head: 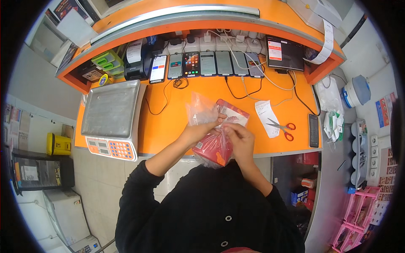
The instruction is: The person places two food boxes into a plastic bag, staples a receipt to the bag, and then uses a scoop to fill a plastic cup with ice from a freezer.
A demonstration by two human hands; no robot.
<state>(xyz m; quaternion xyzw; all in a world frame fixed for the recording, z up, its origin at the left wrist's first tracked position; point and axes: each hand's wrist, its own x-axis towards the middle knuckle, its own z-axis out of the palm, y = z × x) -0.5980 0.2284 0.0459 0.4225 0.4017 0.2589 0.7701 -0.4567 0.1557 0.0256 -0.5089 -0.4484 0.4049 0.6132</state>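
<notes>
A clear plastic bag (201, 109) with a red cardboard box (213, 148) inside it is at the front edge of the orange counter. My left hand (205, 126) grips the gathered plastic above the box. Close against it, the fingertips of my right hand (239, 136) pinch the same gathered part. Behind my hands, partly covered by them, lies a red and white printed box (235, 112). A handwritten paper slip (264, 110) rests to the right, with red-handled scissors (281, 127) lying across it.
A weighing scale (110, 109) stands at the left. Several smartphones (191, 63) line the counter's back, with cables trailing forward. A receipt printer (137, 68) and a tablet (284, 53) sit under the shelf. Another phone (313, 130) lies at the right edge.
</notes>
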